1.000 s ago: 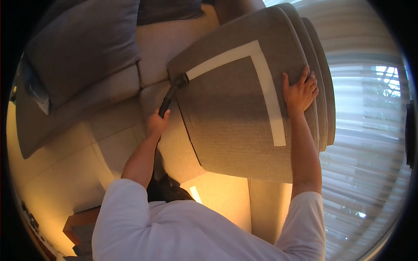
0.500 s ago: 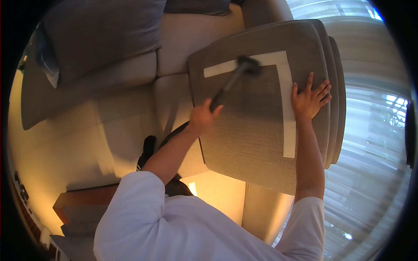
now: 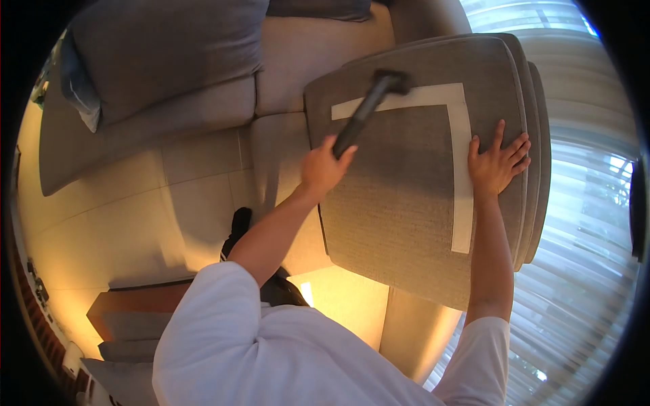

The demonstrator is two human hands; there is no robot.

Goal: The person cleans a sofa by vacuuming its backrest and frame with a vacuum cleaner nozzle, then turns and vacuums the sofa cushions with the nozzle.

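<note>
My left hand [image 3: 325, 169] is closed around the handle of a dark stick-like tool [image 3: 365, 111] with a wider crosswise head, which is smeared by motion. The tool reaches over a grey-brown cushion [image 3: 386, 176]. Its head is near the far arm of a white L-shaped strip [image 3: 462, 169] on the cushion's face; I cannot tell whether they touch. My right hand [image 3: 497, 166] lies flat with fingers spread on the cushion, just right of the strip's long arm, holding nothing.
More cushions [image 3: 538, 169] are stacked under the top one. A sofa [image 3: 325, 61] with large grey pillows [image 3: 166, 54] stands behind and left. Sheer curtains [image 3: 582, 223] hang at the right. A brown wooden piece [image 3: 135, 308] is at lower left, on pale floor tiles [image 3: 122, 210].
The tool's head has moved away from me and slightly left across the cushion, with my left hand still gripping it. My right hand stays on the cushion. The whole view has shifted a little.
</note>
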